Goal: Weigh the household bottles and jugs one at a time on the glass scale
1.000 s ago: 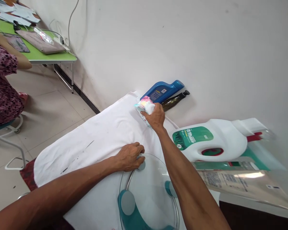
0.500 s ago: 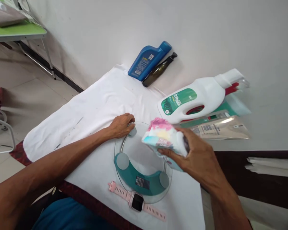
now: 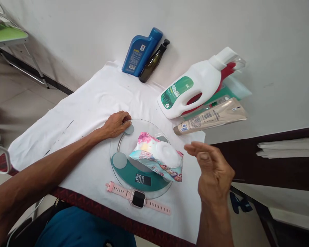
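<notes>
A colourful wet-wipes pack [image 3: 158, 157] with a white lid lies on the round glass scale [image 3: 123, 164], which has a teal base and a digital display. My left hand [image 3: 116, 123] rests with curled fingers on the scale's far left rim. My right hand [image 3: 212, 169] hovers just right of the pack, fingers loosely apart and holding nothing. A pink smartwatch [image 3: 138, 198] lies flat in front of the scale. Everything sits on a white cloth [image 3: 87, 103].
Against the wall stand a blue bottle [image 3: 139, 51], a dark glass bottle [image 3: 153, 61], a white detergent jug [image 3: 195, 87], a teal pouch and a beige tube [image 3: 211, 116]. A green table [image 3: 5, 34] is at the far left. Dark furniture with white sheets is at right.
My right hand carried the wipes pack from beside the blue bottle to the scale, set it down and let go. My left hand stayed on the scale's rim.
</notes>
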Available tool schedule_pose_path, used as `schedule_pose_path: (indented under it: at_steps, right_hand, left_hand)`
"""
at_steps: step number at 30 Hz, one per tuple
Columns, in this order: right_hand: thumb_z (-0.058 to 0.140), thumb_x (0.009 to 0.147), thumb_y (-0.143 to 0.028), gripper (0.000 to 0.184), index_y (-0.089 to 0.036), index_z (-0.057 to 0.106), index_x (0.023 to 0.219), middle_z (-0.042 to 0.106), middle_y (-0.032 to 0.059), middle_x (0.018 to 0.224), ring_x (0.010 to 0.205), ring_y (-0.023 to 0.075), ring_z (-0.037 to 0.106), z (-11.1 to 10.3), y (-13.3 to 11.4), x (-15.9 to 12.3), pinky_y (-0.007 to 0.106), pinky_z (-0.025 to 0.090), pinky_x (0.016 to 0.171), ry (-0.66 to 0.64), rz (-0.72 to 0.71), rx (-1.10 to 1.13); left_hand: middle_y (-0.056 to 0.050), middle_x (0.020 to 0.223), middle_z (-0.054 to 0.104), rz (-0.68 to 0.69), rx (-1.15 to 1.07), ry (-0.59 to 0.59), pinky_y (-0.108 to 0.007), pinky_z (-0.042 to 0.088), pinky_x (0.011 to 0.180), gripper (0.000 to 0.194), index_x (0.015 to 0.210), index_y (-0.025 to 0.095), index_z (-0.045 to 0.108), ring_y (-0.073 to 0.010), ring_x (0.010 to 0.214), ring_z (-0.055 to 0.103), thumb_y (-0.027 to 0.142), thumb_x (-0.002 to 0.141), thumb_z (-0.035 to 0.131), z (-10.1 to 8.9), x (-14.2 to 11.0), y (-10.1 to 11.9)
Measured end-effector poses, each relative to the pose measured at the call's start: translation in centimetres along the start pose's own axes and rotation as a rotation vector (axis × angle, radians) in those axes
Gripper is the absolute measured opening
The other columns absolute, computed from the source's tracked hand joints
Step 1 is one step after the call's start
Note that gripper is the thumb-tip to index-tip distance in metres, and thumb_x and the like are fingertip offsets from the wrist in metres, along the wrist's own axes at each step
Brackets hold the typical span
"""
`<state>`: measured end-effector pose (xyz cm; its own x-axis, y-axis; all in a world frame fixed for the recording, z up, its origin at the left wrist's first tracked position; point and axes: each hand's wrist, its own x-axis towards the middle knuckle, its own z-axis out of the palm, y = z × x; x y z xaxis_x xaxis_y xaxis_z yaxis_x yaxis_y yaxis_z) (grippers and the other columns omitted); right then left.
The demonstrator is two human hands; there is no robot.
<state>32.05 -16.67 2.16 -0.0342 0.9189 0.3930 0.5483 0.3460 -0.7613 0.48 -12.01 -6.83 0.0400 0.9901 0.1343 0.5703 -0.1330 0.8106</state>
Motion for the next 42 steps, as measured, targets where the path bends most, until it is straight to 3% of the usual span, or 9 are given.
schedule_pose_path:
  at_steps: [3,9,17,25,34,42]
  right_hand:
    - [0.062,0.097,-0.066,0.052,-0.019,0.072,0.077,0.065,0.0015,0.064,0.06,0.0174,0.063,1.6,2.2,-1.4,0.034,0.053,0.064,0.272,0.112,0.145]
    - [0.065,0.091,-0.073,0.065,-0.022,0.057,0.053,0.041,-0.0036,0.045,0.044,0.0107,0.038,5.0,3.7,-2.2,0.028,0.028,0.046,0.457,0.287,0.267]
    - [0.063,0.092,-0.076,0.071,-0.024,0.046,0.047,0.038,-0.0037,0.045,0.046,0.0109,0.035,4.4,4.2,-2.7,0.029,0.028,0.048,0.329,0.335,0.248]
    - [0.064,0.096,-0.07,0.069,-0.024,0.042,0.049,0.033,-0.0039,0.048,0.049,0.0114,0.031,4.4,4.2,-3.0,0.031,0.027,0.049,0.319,0.348,0.207]
    - [0.065,0.096,-0.067,0.072,-0.026,0.026,0.053,0.021,-0.0066,0.051,0.053,0.01,0.025,4.4,4.2,-3.0,0.031,0.028,0.052,0.332,0.336,0.162]
    - [0.064,0.097,-0.065,0.068,-0.025,0.032,0.053,0.025,-0.0057,0.052,0.054,0.0104,0.026,4.5,4.6,-3.0,0.032,0.026,0.053,0.32,0.323,0.128]
  left_hand:
    - [-0.006,0.104,0.073,-0.01,-0.003,-0.001,-0.039,0.057,0.087,0.016,0.102,0.02,0.068,-0.0205,0.09,0.068,0.031,0.096,0.058,0.0,0.0,0.1]
    - [-0.006,0.104,0.072,-0.009,-0.005,-0.002,-0.038,0.056,0.086,0.018,0.104,0.019,0.068,-0.0198,0.09,0.067,0.033,0.096,0.06,0.0,0.2,0.0]
    - [-0.006,0.103,0.073,-0.021,-0.005,0.002,-0.037,0.055,0.084,0.015,0.103,0.02,0.069,-0.0188,0.089,0.067,0.029,0.095,0.061,0.1,0.3,0.1]
    - [-0.006,0.105,0.073,-0.037,0.016,-0.011,-0.037,0.056,0.084,0.017,0.106,0.019,0.07,-0.0188,0.089,0.067,0.03,0.096,0.062,0.0,0.4,0.3]
    - [-0.006,0.104,0.074,-0.024,0.017,-0.004,-0.038,0.056,0.084,0.019,0.105,0.02,0.07,-0.0198,0.09,0.067,0.033,0.095,0.061,0.0,0.5,0.3]
    - [-0.006,0.103,0.074,-0.023,0.012,-0.001,-0.038,0.055,0.083,0.019,0.105,0.02,0.071,-0.0201,0.091,0.068,0.033,0.094,0.062,0.1,0.4,0.1]
